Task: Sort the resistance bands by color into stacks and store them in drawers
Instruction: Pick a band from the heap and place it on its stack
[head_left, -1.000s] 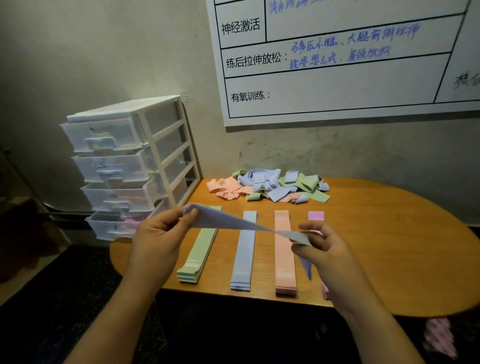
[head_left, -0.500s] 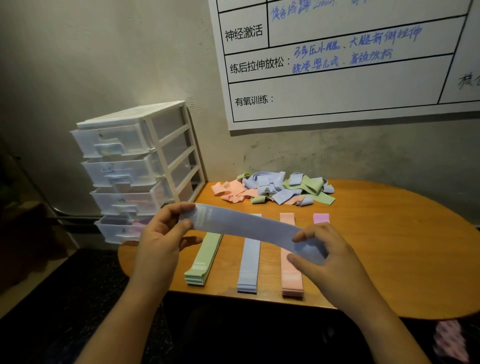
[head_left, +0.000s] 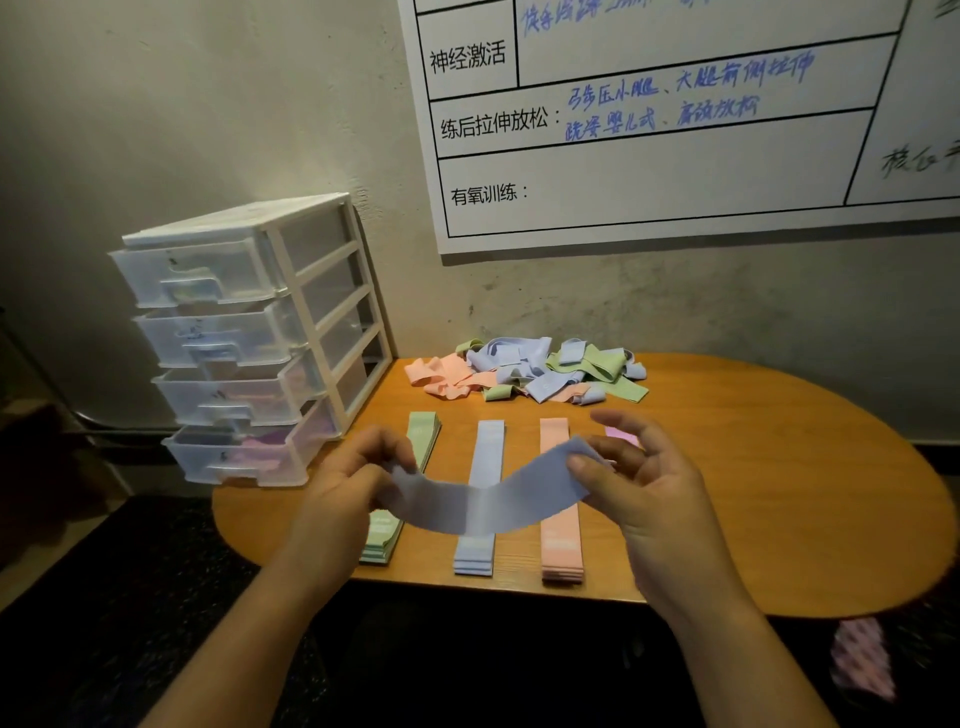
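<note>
Holding a blue resistance band (head_left: 483, 501) up in the air, just over the blue stack (head_left: 475, 556) on the wooden bench (head_left: 779, 493). Left hand (head_left: 348, 488) fingers pinched on one end, right hand (head_left: 639, 483) thumb and finger pinched on the other end, other fingers spread. Sagging in the middle. Beside the blue stack, a green stack (head_left: 384, 540) and a peach stack (head_left: 561, 551); one purple band (head_left: 621, 435) behind the right hand. Farther back, a mixed pile of bands (head_left: 524, 374). At the left, a clear drawer unit (head_left: 249, 338).

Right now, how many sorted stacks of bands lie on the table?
4: green stack leftmost, then blue stack, then peach stack, and a purple stack farthest right, mostly hidden behind the right hand holding a blue band.
</note>
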